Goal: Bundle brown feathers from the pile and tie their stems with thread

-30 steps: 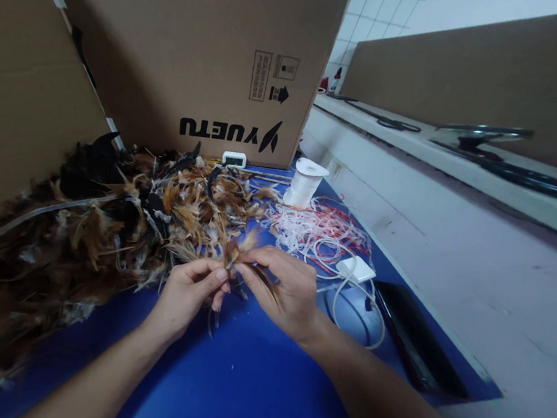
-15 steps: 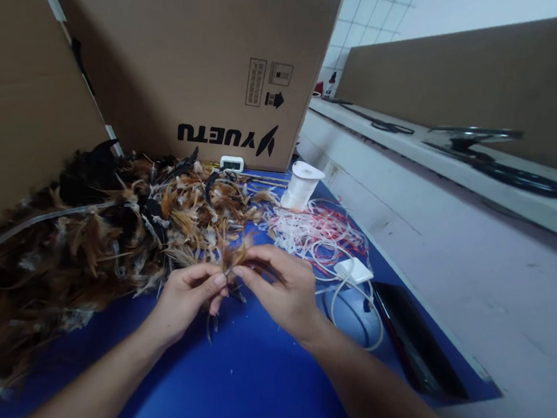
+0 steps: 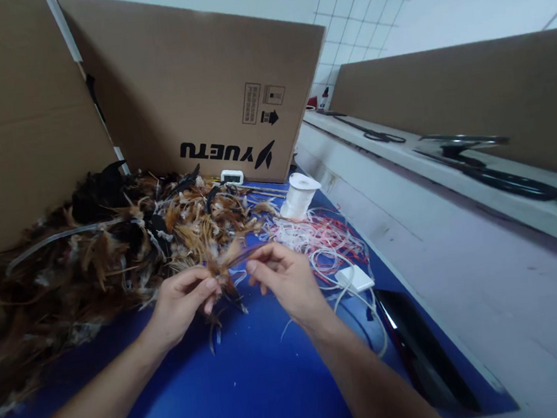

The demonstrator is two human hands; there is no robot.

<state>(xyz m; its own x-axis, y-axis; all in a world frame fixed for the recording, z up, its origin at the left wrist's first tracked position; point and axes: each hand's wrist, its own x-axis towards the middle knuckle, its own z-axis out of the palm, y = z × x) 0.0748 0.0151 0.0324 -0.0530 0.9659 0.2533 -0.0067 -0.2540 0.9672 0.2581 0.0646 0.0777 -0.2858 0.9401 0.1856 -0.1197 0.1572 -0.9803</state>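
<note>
A small bunch of brown feathers [image 3: 224,274] is pinched between the thumb and fingers of my left hand [image 3: 182,307], with a few darker tips hanging below. My right hand [image 3: 287,282] is a short way to the right, its thumb and fingers pressed together. A thin pale strand seems to run from the bunch to these fingers, and a fine tail of it hangs under the hand. One long feather points from the bunch towards the right fingertips. Behind my left hand lies a big heap of brown and black feathers [image 3: 107,255].
White and red strands [image 3: 332,236] lie tangled beside a white spool [image 3: 300,195]. Nearby are a white square block with a cable [image 3: 354,279], a black glossy object [image 3: 422,347] and a small display [image 3: 231,177]. Cardboard [image 3: 195,91] walls the blue table [image 3: 228,389]; scissors [image 3: 383,136] lie on the ledge.
My right hand has drawn away from the bunch to the right, opening a gap between the hands. The left hand keeps its pinch. The whole view has shifted slightly.
</note>
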